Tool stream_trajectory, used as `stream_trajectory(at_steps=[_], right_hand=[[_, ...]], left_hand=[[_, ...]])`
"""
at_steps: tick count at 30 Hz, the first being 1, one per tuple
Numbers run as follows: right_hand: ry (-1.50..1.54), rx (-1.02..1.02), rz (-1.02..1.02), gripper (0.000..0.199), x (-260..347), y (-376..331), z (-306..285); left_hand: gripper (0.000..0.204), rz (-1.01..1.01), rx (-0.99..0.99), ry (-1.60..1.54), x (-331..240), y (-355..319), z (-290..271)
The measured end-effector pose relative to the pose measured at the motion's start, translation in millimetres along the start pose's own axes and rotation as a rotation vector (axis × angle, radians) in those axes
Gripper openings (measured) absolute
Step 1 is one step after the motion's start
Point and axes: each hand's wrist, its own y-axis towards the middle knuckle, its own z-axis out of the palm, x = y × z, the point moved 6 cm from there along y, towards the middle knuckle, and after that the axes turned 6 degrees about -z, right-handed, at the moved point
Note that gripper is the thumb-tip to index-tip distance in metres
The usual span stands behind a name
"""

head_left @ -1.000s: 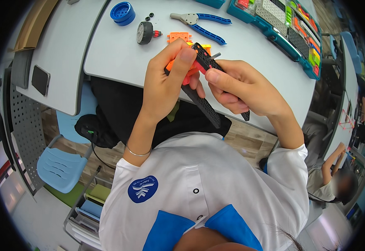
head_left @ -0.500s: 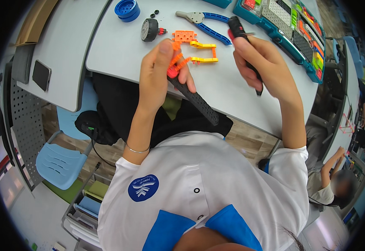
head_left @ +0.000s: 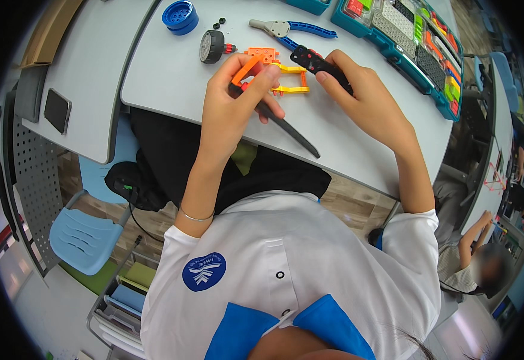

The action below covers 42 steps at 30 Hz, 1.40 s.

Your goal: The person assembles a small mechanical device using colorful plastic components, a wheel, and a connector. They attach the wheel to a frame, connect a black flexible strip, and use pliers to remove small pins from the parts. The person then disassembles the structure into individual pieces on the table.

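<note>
Black plastic beam (head_left: 317, 63) sits pinched between the right hand's (head_left: 367, 99) thumb and fingers; the left hand (head_left: 232, 111) clasps an orange piece (head_left: 247, 68), its dark bar (head_left: 292, 135) slanting out below that grip. The step looks like handling two separate pieces; joining them would call for aligning both grips.

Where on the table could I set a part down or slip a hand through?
The white table is bare between the black bar and right hand, between right hand and teal case, and left of the black wheel. Crowded: the far middle, with pliers, orange block and yellow frame.
</note>
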Motion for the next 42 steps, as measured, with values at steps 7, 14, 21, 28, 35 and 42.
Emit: stream_trajectory(at_steps=[7,14,21,28,35,42], right_hand=[[-0.24,-0.039,-0.062,0.021,-13,-5,-5],[-0.446,-0.17,-0.049,0.019,-27,-3,-18],[-0.502,-0.187,-0.065,0.019,-17,-6,-18],[-0.175,-0.366,-0.281,0.022,19,-17,-51],[-0.077,0.093,-0.296,0.029,43,-33,-4],[0.252,0.232,-0.018,0.034,43,-28,10]], left_hand=[[0.023,-0.045,-0.016,-0.099,6,-1,-16],[0.023,-0.028,0.015,-0.108,9,-2,-18],[0.03,-0.033,0.037,-0.353,12,0,-19],[0.034,0.003,0.071,-0.348,5,-7,1],[0.041,-0.08,0.156,-0.208,10,-17,19],[0.034,0.167,0.131,-0.186,-1,-16,32]])
